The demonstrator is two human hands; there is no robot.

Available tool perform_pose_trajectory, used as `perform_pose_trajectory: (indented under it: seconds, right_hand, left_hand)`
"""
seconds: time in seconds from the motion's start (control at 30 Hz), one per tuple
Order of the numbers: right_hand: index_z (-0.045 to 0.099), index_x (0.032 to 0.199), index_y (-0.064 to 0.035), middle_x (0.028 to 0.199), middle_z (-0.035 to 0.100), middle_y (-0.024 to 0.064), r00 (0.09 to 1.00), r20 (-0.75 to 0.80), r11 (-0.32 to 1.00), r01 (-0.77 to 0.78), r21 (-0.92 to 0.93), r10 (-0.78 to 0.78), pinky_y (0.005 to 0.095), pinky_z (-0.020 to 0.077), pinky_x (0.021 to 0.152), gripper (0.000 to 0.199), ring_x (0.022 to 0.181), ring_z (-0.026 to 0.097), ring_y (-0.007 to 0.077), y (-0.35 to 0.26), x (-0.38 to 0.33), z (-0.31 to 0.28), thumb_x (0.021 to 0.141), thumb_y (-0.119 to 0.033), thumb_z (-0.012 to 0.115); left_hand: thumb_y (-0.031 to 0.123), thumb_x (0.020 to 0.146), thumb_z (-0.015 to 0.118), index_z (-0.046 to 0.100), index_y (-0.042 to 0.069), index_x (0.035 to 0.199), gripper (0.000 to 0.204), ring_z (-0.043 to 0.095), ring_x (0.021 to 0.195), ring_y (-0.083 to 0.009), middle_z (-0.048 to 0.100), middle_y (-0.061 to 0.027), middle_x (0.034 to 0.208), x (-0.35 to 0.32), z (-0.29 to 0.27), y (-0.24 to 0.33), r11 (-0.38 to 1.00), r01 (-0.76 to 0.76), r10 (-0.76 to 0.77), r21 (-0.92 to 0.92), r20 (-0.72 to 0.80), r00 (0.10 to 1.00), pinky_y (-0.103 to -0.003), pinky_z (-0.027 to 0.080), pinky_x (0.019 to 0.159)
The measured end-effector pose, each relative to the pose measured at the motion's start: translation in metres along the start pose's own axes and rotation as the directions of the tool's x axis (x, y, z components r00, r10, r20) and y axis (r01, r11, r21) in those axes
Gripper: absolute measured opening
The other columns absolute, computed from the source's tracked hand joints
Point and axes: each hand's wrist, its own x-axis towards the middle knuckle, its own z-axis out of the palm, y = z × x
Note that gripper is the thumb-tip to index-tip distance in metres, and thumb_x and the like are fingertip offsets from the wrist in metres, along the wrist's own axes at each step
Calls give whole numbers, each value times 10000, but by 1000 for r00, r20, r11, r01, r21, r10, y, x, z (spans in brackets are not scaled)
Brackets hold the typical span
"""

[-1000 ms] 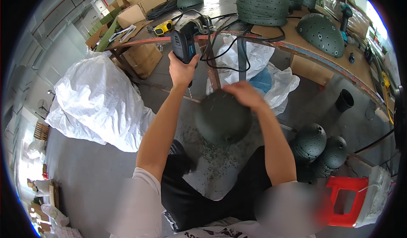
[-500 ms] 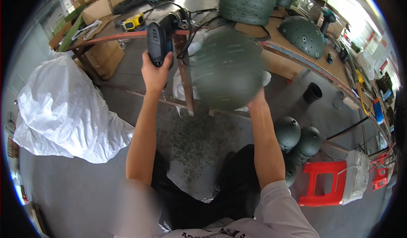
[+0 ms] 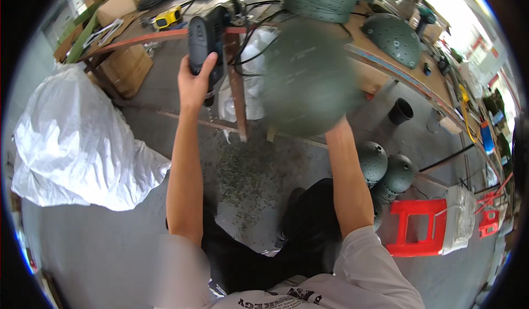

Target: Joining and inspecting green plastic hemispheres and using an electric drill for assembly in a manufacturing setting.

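My left hand (image 3: 194, 86) is wrapped round a black power tool (image 3: 203, 45) at the table's front edge. A dark narrow part of the tool points down beside my wrist. Its exact kind I cannot tell. At the lower right rim of a dark green helmet shell (image 3: 308, 83), my right hand (image 3: 337, 127) grips it, with most of the fingers hidden behind the shell. Motion smears the shell, which is held up with its rounded outside in view, to the right of the tool and apart from it.
Stacked helmet shells (image 3: 322, 0) and a single perforated shell (image 3: 392, 40) stand on the workbench (image 3: 424, 83). More shells (image 3: 398, 174) lie low at right, near a red stool (image 3: 416, 227) and a black bucket (image 3: 400, 112). A large white sack (image 3: 82, 144) bulges at left. Green shavings (image 3: 242, 177) litter the floor.
The helmet shell has shifted slightly right and up and is still blurred. My left hand stays on the power tool; the whole view has shifted a little.
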Motion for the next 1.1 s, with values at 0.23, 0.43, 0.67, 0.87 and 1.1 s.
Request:
perform_pose_trajectory:
  seconds: [0.23,0.43,0.67,0.87,1.1]
  right_hand:
    - [622,1160,59,988,682,120,985,-172,995,-7,-104,-11,364,520,824,394,920,655,255,3,5,-3,991,-289,552]
    - [592,1242,47,1108,666,134,954,-238,626,-74,-776,-183,381,544,825,368,976,659,246,6,3,-4,1007,-214,482]
    - [594,1240,-23,1128,658,161,984,178,949,64,-308,-9,440,517,914,374,981,657,326,17,29,-45,1011,-267,426]
    - [648,963,109,976,696,221,964,266,824,-156,545,7,401,478,829,426,918,653,336,-5,-11,1,992,-296,519]
    - [606,1162,51,1014,656,122,993,-46,994,108,24,-106,395,527,800,343,921,638,235,-16,-8,7,1012,-233,487]
  left_hand:
    - [270,826,809,635,-35,1059,422,606,767,-92,686,-67,910,-3,-2,-2,997,8,-5,-71,36,999,-246,498,697]
    - [225,828,808,636,-26,1063,385,595,783,-83,680,-42,916,-10,11,-7,991,-49,47,-126,-13,999,-240,492,721]
    - [260,832,811,634,-28,1048,401,573,759,-72,665,-24,895,-2,17,-10,989,-23,21,-148,-16,1000,-227,485,697]
    - [256,833,811,639,-34,1059,405,579,764,-70,669,-28,898,-5,11,-2,989,-44,39,-139,-43,998,-225,488,704]
    - [260,831,815,644,-39,1042,405,552,742,-57,663,-17,870,-6,15,-13,989,-86,79,-122,-56,995,-209,454,678]
